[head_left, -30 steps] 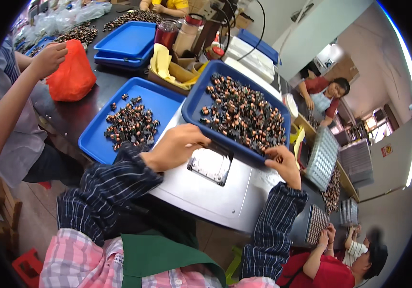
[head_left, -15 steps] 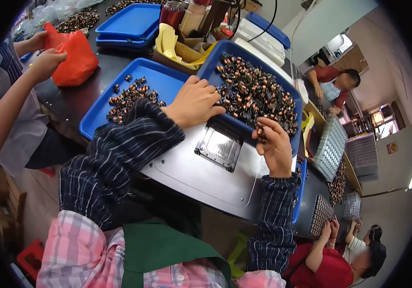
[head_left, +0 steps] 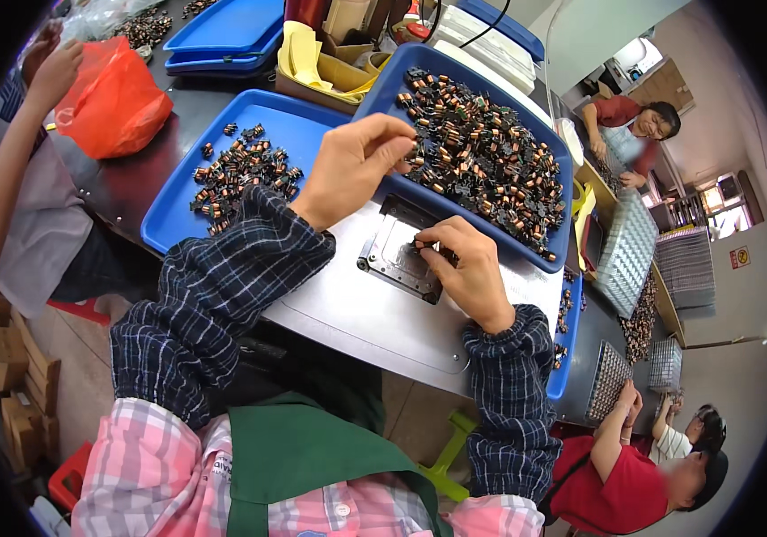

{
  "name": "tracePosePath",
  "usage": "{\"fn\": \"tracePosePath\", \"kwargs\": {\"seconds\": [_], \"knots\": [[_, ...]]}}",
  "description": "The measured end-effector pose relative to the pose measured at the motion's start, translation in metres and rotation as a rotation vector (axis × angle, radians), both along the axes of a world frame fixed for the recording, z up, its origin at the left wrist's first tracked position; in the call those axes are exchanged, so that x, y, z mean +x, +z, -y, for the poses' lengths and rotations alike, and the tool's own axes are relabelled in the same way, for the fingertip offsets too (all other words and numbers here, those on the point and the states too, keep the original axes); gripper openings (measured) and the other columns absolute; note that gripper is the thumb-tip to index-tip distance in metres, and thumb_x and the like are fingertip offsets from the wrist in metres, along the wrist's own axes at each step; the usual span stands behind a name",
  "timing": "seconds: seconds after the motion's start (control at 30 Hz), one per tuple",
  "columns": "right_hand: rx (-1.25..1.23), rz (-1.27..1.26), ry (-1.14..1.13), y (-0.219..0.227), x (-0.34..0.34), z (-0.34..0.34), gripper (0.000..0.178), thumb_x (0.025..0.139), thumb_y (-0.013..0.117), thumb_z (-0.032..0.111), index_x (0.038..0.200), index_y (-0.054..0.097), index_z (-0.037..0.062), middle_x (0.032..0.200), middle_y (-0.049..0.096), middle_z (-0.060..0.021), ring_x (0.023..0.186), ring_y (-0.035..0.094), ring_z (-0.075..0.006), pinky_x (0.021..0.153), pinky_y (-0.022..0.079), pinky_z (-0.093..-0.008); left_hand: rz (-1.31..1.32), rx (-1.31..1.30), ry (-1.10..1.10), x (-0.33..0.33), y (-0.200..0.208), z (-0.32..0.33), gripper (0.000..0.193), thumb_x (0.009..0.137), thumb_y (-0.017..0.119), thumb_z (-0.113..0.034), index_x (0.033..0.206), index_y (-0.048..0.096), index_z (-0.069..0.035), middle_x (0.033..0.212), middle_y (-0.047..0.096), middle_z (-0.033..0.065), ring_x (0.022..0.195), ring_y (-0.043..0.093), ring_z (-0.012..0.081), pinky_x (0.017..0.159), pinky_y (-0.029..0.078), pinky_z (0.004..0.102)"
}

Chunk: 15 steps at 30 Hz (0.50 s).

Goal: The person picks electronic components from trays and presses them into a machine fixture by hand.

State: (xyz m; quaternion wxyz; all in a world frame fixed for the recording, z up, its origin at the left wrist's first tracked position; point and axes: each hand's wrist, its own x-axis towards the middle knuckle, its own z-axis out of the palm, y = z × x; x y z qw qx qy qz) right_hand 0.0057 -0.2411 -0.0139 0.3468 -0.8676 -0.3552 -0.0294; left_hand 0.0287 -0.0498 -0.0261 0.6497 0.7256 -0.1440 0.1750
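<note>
My right hand (head_left: 468, 268) pinches a small black part with a copper winding, a coil (head_left: 423, 243), over the dark-framed metal plate (head_left: 389, 258) set in the silver worktop (head_left: 347, 313). At the near-left rim of a blue tray (head_left: 381, 106), my left hand (head_left: 352, 170) has thumb and forefinger closed on another small dark coil (head_left: 415, 157), partly hidden by the fingertips. That tray is heaped with similar coils (head_left: 482, 152). Left of it lies a second blue tray (head_left: 158, 224) with a smaller pile of coils (head_left: 245, 179), partly behind my left sleeve.
A brown box with yellow paper (head_left: 303, 58) stands behind the trays, beside stacked blue trays (head_left: 222, 36). At left a co-worker holds a red plastic bag (head_left: 119, 107). Other people sit at right by grid trays (head_left: 623, 251). A green stool (head_left: 446, 461) stands below the bench.
My right hand has moved from the heaped tray's rim down and left over the metal plate. My left hand has lifted and its fingers have pinched together. The red bag has shifted left.
</note>
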Motion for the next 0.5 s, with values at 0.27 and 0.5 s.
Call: {"fn": "tracePosePath", "kwargs": {"seconds": [0.27,0.5], "knots": [[-0.08,0.142,0.061,-0.005,0.002,-0.011,0.013,0.069,0.06,-0.003,0.082,0.062,-0.0001,0.075,0.055,-0.0106,0.067,0.056,-0.0253,0.06,0.044,-0.0303,-0.055,-0.255,-0.068,-0.007,0.0,0.003,0.018,0.084,0.058,-0.012,0.097,0.059,0.0,0.08,0.06,0.0045,0.068,0.055,0.0069,0.058,0.046,0.0187],[0.0,0.065,0.051,-0.007,0.003,-0.01,0.012,0.068,0.062,-0.001,0.08,0.061,0.0015,0.069,0.052,-0.0077,0.062,0.053,-0.0216,0.056,0.041,-0.0295,-0.176,-0.273,-0.138,-0.014,-0.002,-0.001,0.017,0.081,0.059,-0.007,0.095,0.057,0.002,0.079,0.059,0.0043,0.065,0.055,0.0071,0.054,0.046,0.0191]]}}
